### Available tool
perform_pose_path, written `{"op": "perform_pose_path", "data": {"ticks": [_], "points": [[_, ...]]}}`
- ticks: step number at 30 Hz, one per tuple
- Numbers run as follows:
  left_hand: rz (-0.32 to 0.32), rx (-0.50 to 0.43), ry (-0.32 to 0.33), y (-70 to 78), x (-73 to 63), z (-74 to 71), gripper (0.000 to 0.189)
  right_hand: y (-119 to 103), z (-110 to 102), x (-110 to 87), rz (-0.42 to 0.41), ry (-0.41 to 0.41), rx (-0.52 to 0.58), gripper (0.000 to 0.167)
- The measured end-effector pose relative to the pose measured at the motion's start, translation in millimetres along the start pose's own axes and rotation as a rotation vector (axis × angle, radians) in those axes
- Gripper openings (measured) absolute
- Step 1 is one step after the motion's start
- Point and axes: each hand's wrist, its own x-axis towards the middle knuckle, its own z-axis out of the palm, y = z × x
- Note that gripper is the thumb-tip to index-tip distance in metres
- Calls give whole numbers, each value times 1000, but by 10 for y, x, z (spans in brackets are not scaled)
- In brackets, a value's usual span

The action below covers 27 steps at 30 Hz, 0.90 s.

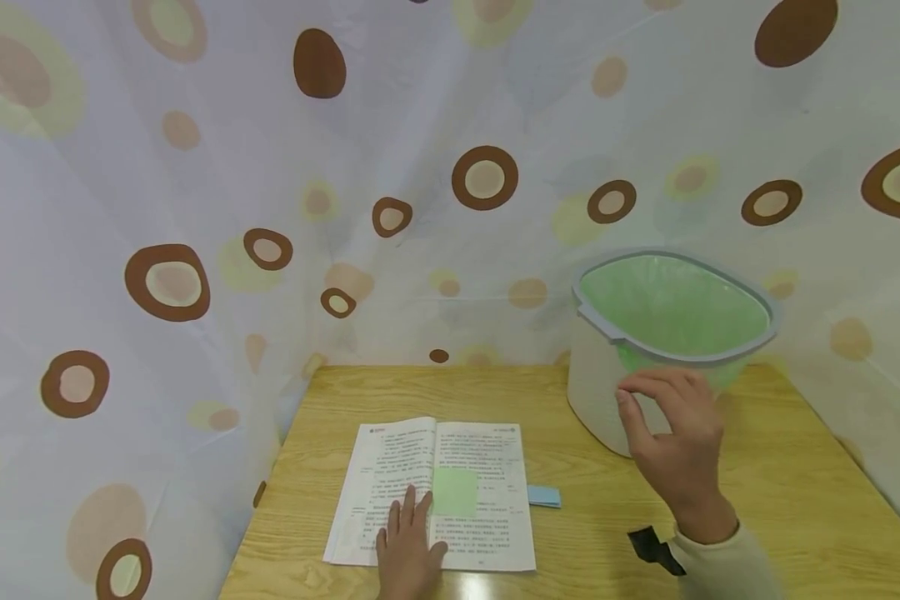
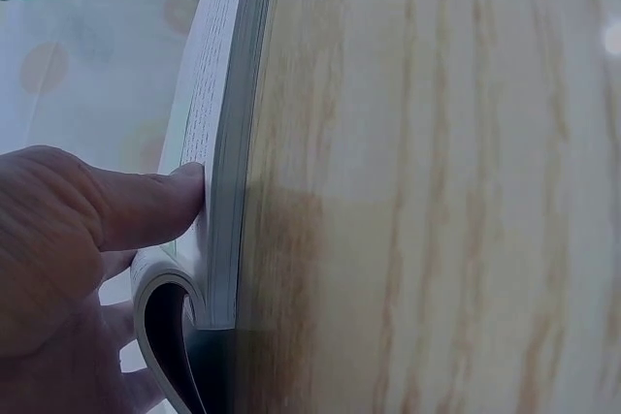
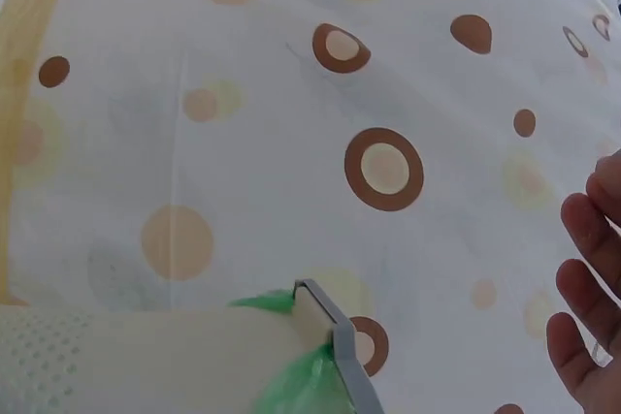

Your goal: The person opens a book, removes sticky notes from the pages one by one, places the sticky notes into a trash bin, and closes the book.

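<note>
An open book (image 1: 483,533) with printed pages lies on the wooden table, a pale green square sticky note (image 1: 457,492) on its right page. My left hand (image 1: 407,546) rests on the lower part of the book near the fold, fingers extended. In the left wrist view the thumb (image 2: 155,206) presses on the page beside the curved spine. My right hand (image 1: 678,442) is raised in front of a white bin (image 1: 596,396), thumb tip close to the index fingertip. Nothing shows between them. The right wrist view catches only some bent fingers (image 3: 587,288) at its edge.
A grey rim (image 1: 720,360) holds a green bag (image 1: 675,304) in the bin at the back right. A light blue strip (image 1: 545,497) lies at the book's right edge. A dotted sheet (image 1: 420,117) hangs behind the table (image 1: 577,550). A black strap (image 1: 656,550) is by the right sleeve.
</note>
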Motion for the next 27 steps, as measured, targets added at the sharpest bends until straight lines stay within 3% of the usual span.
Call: {"op": "perform_pose_path", "data": {"ticks": [12,17,21,27], "points": [[13,-14,3,-20,-6,0,71,-86,297,-341,-12,-219,97,35],[22,12,14,-27,-18,-11,72,-154,359,-512,39,-349,110,4],[22,17,17,-28,-24,-12,72,-219,404,-649,81,-461,93,21],[21,-5,9,-18,-31,-5,72,-277,491,-809,91,-512,92,24]]}}
